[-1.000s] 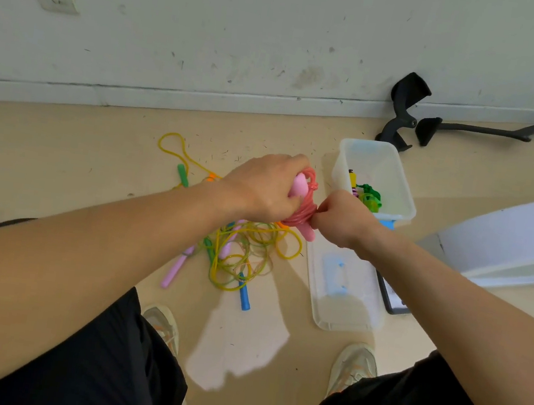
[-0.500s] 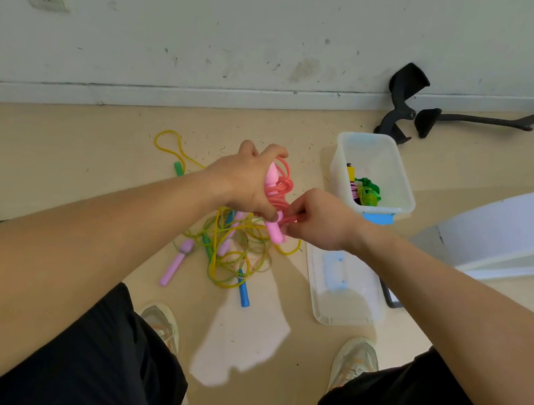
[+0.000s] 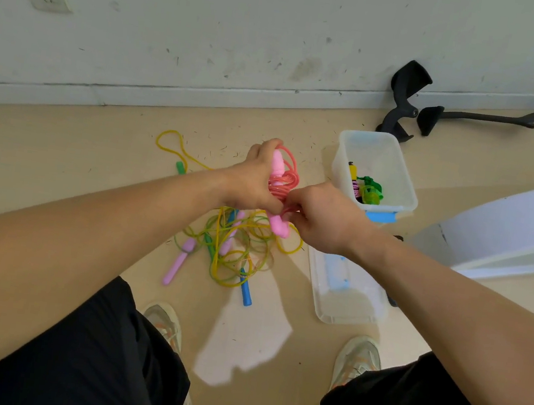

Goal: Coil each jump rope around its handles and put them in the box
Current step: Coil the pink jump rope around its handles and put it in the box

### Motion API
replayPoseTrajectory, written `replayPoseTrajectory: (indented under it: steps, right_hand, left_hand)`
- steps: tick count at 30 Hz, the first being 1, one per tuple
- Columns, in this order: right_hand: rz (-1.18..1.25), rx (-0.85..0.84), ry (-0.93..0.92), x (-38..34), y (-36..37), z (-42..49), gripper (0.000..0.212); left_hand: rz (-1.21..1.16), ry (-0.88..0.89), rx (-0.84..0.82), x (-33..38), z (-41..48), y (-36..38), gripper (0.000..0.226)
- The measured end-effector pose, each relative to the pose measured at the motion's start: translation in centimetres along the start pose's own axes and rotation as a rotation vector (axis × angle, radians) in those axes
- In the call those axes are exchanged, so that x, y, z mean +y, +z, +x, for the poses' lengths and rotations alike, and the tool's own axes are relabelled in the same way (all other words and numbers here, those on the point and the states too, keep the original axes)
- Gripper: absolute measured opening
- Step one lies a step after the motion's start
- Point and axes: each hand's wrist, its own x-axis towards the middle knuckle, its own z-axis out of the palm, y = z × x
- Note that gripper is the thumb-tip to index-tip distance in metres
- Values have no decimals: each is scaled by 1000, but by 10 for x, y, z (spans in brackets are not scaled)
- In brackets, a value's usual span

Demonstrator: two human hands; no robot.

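My left hand (image 3: 255, 180) grips the pink handles of a jump rope (image 3: 282, 184) whose red-pink cord is coiled around them. My right hand (image 3: 321, 216) pinches the cord's loose end at the lower part of the bundle. Below the hands, a tangle of yellow and green ropes (image 3: 239, 246) with a lilac handle (image 3: 177, 263), a blue handle (image 3: 246, 293) and a green handle (image 3: 180, 167) lies on the floor. The clear plastic box (image 3: 397, 182) stands to the right and holds coiled ropes, one green.
The box's clear lid (image 3: 348, 294) lies on the floor by my right foot. Black stands (image 3: 405, 98) rest against the wall at the back right. A white curved body (image 3: 506, 230) fills the right side. My shoes (image 3: 164, 324) are at the bottom.
Both hands stay together on the pink rope bundle; my right hand has worked the cord lower on the handles while the left keeps its grip.
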Motion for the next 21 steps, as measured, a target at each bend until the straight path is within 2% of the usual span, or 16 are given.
replayPoseTrajectory:
  steps: [15,21]
  right_hand:
    - [-385,-101,4,-16,9,-5,13]
    - [-350,-79,16,-16,8,-7,14]
  left_hand:
    - [174,13,-128,3,-9,4,119]
    - [263,21,-105,7,-10,8,121]
